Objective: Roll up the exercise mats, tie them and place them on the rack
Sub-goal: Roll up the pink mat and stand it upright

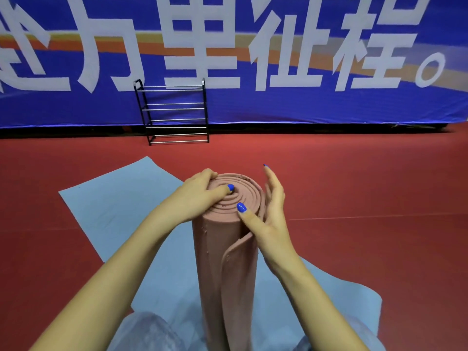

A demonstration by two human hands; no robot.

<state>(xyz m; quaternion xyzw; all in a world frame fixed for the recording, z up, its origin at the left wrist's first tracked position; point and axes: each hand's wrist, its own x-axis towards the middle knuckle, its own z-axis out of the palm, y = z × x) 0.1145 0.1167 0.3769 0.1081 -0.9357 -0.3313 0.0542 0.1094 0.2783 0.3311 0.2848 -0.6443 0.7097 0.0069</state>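
Gripping pink rolled mat (225, 249) top – left hand (200, 196); right hand (268, 219) steadying.

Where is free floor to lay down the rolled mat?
Bare red floor lies right of the pink roll and ahead, before the rack. The blue mat covers the left. Both hands crowd the roll's top.

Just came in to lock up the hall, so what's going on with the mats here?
A person is holding a rolled pink mat upright on its end. The left hand grips the top rim, thumb pressed into the spiral; the right hand steadies the side with straight fingers. The roll's outer flap hangs loose and no tie is visible. A blue mat lies flat on the red floor beneath. The black shelf rack by the banner holds nothing.
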